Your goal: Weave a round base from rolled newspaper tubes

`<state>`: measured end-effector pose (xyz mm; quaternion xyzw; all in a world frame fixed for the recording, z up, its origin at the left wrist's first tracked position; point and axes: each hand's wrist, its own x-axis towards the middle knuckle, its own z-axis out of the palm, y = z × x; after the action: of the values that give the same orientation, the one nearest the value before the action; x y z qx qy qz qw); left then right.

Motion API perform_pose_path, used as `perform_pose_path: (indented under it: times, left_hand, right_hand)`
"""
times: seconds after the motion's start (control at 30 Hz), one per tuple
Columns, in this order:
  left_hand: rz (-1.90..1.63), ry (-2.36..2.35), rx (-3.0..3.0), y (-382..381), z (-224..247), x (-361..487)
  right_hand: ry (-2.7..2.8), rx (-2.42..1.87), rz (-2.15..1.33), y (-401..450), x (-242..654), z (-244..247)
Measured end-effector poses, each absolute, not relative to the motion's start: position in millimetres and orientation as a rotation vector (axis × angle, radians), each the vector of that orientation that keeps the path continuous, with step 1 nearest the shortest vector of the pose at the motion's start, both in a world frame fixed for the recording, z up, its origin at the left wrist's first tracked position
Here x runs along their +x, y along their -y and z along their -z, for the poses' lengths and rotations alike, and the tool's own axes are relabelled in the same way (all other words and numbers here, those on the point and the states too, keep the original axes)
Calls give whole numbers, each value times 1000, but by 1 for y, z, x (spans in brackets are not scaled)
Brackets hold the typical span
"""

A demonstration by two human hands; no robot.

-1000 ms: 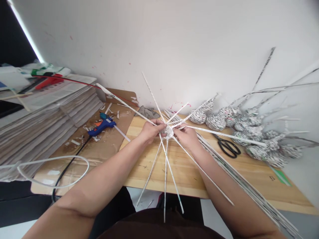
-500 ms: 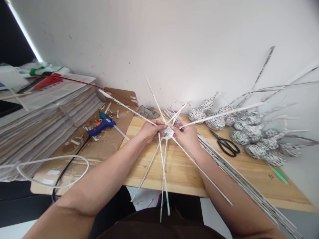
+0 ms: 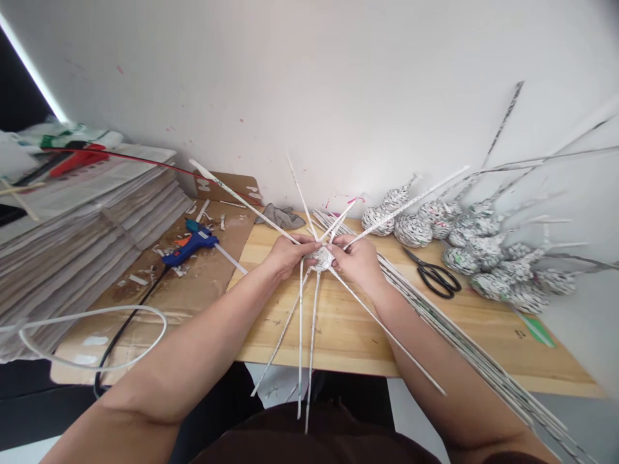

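Between my two hands is a small woven disc of rolled newspaper [image 3: 321, 259], with several long paper tubes sticking out of it like spokes. My left hand [image 3: 294, 252] pinches its left edge, thumb on top. On the right side my right hand [image 3: 356, 258] is closed on the disc and on the base of a tube that points up and to the right. Some tubes hang toward my lap over the front edge of the table. The undersides of the fingers are hidden.
Black scissors [image 3: 438, 278] and a bundle of paper tubes [image 3: 464, 351] lie to the right. Woven paper gourd shapes [image 3: 483, 248] stand along the wall. A blue glue gun [image 3: 192, 246] rests on cardboard at left, by stacked newspapers [image 3: 91, 238]. A grey cloth [image 3: 283, 217] lies behind.
The tube at my right hand now points more steeply upward, and a front tube has swung left. Both hands stay on the disc. The whole view has shifted slightly.
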<state>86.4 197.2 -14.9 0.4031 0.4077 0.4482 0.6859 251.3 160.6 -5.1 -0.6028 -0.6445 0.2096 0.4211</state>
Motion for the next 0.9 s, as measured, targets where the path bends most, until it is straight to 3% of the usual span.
perform_pose_path:
  times: [0.4, 0.7, 0.9]
  left_hand:
    - [-1102, -952, 1299, -192, 4, 84]
    - [-1059, -906, 1289, -191, -2, 82]
    - [-1228, -924, 1033, -195, -3, 81]
  right_hand:
    - [1583, -1254, -233, -149, 241, -12]
    - [1325, -1067, -655, -147, 236, -18]
    - [1205, -1011, -810, -155, 246, -22]
